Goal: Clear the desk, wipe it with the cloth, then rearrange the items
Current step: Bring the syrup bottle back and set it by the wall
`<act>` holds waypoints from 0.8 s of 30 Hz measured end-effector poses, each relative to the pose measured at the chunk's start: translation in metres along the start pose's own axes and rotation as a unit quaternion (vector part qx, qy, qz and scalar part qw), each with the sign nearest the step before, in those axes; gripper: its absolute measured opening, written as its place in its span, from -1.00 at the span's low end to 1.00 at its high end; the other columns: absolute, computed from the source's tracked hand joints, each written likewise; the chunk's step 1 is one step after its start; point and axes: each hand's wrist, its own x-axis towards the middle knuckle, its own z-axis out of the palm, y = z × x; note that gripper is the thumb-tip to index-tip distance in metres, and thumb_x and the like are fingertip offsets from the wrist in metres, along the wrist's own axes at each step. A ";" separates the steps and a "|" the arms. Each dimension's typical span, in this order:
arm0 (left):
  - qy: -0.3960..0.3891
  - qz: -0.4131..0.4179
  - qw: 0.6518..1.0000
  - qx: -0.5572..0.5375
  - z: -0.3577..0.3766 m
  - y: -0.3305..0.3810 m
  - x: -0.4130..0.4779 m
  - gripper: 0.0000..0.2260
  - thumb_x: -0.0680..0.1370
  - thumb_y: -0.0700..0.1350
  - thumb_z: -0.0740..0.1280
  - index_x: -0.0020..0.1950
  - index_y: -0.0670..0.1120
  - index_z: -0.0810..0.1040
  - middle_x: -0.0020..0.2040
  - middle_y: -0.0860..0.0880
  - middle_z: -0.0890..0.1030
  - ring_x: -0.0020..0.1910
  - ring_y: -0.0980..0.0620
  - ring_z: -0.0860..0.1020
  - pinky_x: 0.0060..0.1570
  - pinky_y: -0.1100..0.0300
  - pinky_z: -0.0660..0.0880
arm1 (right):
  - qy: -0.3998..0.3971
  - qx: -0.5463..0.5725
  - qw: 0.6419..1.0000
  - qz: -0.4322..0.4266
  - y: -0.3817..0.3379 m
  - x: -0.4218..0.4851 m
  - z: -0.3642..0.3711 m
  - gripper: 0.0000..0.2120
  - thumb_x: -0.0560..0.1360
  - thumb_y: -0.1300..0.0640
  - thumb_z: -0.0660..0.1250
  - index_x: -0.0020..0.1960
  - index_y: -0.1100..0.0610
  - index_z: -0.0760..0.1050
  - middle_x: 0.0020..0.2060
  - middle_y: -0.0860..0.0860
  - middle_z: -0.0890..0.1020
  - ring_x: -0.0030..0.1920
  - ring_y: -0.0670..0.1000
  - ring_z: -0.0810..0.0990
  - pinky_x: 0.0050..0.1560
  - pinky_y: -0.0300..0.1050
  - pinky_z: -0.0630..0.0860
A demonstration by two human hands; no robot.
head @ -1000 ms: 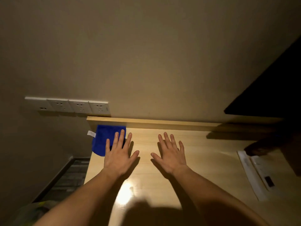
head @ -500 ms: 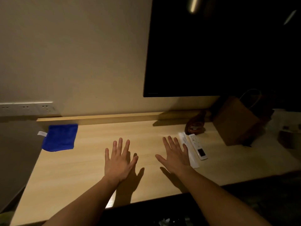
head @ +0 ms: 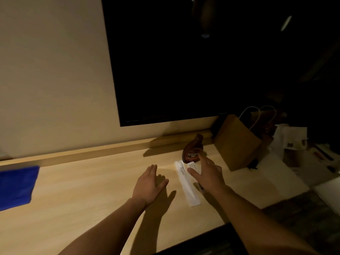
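A blue cloth (head: pixel 15 187) lies flat at the far left of the light wooden desk (head: pixel 82 199). My left hand (head: pixel 149 183) hovers open, palm down, over the desk's middle. My right hand (head: pixel 207 173) is open with fingers spread, right over a white remote (head: pixel 192 167), covering most of it; I cannot tell whether it touches. A long white paper sleeve (head: pixel 186 186) lies beside the remote on its left. A brown curved object (head: pixel 193 150) sits just behind the remote.
A large dark screen (head: pixel 193 61) hangs on the wall above the desk. A brown paper bag with white handles (head: pixel 237 142) stands to the right. Cups and papers (head: pixel 294 144) crowd the dim far right. The desk's front edge runs below my forearms.
The view has swung right, so the cloth slid to the left edge. My right hand moved forward and right over the remote. My left hand followed to the right.
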 end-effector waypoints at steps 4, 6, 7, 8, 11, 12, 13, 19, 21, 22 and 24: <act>-0.032 0.005 0.999 -0.042 0.010 0.023 0.059 -0.24 0.64 0.25 0.34 0.70 -0.06 0.16 0.67 -0.10 0.29 0.60 -0.12 0.32 0.56 -0.02 0.31 | 0.004 0.061 0.998 0.026 0.009 0.041 -0.030 -0.20 0.53 -0.32 0.37 0.63 -0.02 0.19 0.55 0.04 0.40 0.44 0.12 0.48 0.44 0.15 0.41; -0.047 0.009 0.998 -0.052 0.015 0.035 0.086 -0.24 0.63 0.21 0.38 0.70 -0.08 0.18 0.65 -0.11 0.33 0.58 -0.12 0.36 0.51 0.00 0.33 | -0.002 0.082 0.996 0.044 0.014 0.062 -0.042 -0.17 0.51 -0.28 0.43 0.63 -0.01 0.19 0.56 0.06 0.39 0.43 0.13 0.50 0.39 0.18 0.48; -0.056 0.011 0.997 -0.053 0.016 0.040 0.099 -0.24 0.62 0.20 0.40 0.70 -0.09 0.18 0.64 -0.12 0.34 0.57 -0.13 0.37 0.50 0.01 0.34 | -0.004 0.086 0.995 0.051 0.016 0.071 -0.046 -0.17 0.50 -0.25 0.45 0.63 0.01 0.20 0.55 0.06 0.40 0.43 0.14 0.50 0.37 0.15 0.50; -0.067 0.013 0.996 -0.052 0.018 0.044 0.112 -0.23 0.62 0.19 0.42 0.69 -0.10 0.19 0.64 -0.12 0.35 0.56 -0.13 0.38 0.49 0.03 0.34 | -0.004 0.089 0.995 0.054 0.016 0.080 -0.050 -0.17 0.50 -0.21 0.48 0.63 0.02 0.21 0.55 0.07 0.41 0.42 0.14 0.51 0.30 0.07 0.54; -0.089 0.013 0.995 -0.051 0.030 0.051 0.145 -0.22 0.60 0.18 0.45 0.69 -0.09 0.22 0.62 -0.10 0.37 0.55 -0.12 0.39 0.45 0.08 0.35 | -0.014 0.125 0.990 0.061 0.019 0.103 -0.058 -0.22 0.52 0.02 0.54 0.62 0.04 0.24 0.52 0.06 0.43 0.34 0.08 0.54 -0.19 -0.39 0.53; -0.093 0.010 0.994 -0.052 0.035 0.054 0.154 -0.23 0.59 0.17 0.46 0.68 -0.08 0.23 0.61 -0.10 0.39 0.54 -0.11 0.41 0.43 0.09 0.37 | -0.025 0.140 0.988 0.062 0.020 0.108 -0.060 -0.24 0.51 0.10 0.55 0.61 0.04 0.26 0.51 0.07 0.44 0.27 0.02 0.56 -0.34 -0.46 0.48; -0.094 0.008 0.994 -0.052 0.040 0.056 0.162 -0.24 0.58 0.16 0.48 0.67 -0.08 0.26 0.59 -0.09 0.42 0.52 -0.10 0.43 0.41 0.08 0.38 | -0.039 0.153 0.985 0.064 0.022 0.114 -0.061 -0.25 0.51 0.16 0.55 0.60 0.03 0.28 0.49 0.07 0.46 0.17 -0.05 0.55 -0.39 -0.50 0.46; -0.098 -0.002 0.992 -0.079 0.059 0.070 0.203 -0.41 0.54 0.17 0.51 0.49 -0.04 0.49 0.29 -0.05 0.67 0.21 -0.04 0.63 0.23 0.02 0.59 | -0.098 0.122 0.987 0.031 0.035 0.156 -0.060 -0.35 0.47 0.23 0.56 0.50 0.03 0.42 0.40 0.05 0.54 0.04 -0.12 0.52 -0.42 -0.53 0.43; -0.090 -0.004 0.991 -0.101 0.066 0.075 0.206 -0.57 0.55 0.14 0.51 0.36 0.01 0.58 0.08 0.06 0.69 0.03 0.04 0.65 0.11 0.05 0.63 | -0.113 0.107 0.988 0.019 0.041 0.165 -0.058 -0.37 0.47 0.22 0.56 0.48 0.03 0.45 0.37 0.02 0.57 0.02 -0.17 0.54 -0.41 -0.50 0.45; -0.081 -0.007 0.990 -0.113 0.070 0.077 0.207 -0.61 0.56 0.11 0.51 0.33 0.02 0.59 0.04 0.08 0.67 0.01 0.05 0.65 0.09 0.06 0.63 | -0.114 0.109 0.987 0.014 0.043 0.168 -0.056 -0.38 0.47 0.21 0.56 0.47 0.03 0.46 0.35 0.00 0.59 0.02 -0.20 0.56 -0.35 -0.49 0.46; -0.057 -0.020 0.990 -0.128 0.076 0.078 0.206 -0.63 0.58 0.08 0.49 0.34 -0.01 0.59 0.05 0.07 0.66 0.03 0.04 0.65 0.11 0.06 0.62 | -0.108 0.122 0.987 0.008 0.048 0.172 -0.052 -0.39 0.47 0.20 0.56 0.46 0.03 0.47 0.32 -0.03 0.61 0.18 -0.11 0.60 -0.05 -0.38 0.46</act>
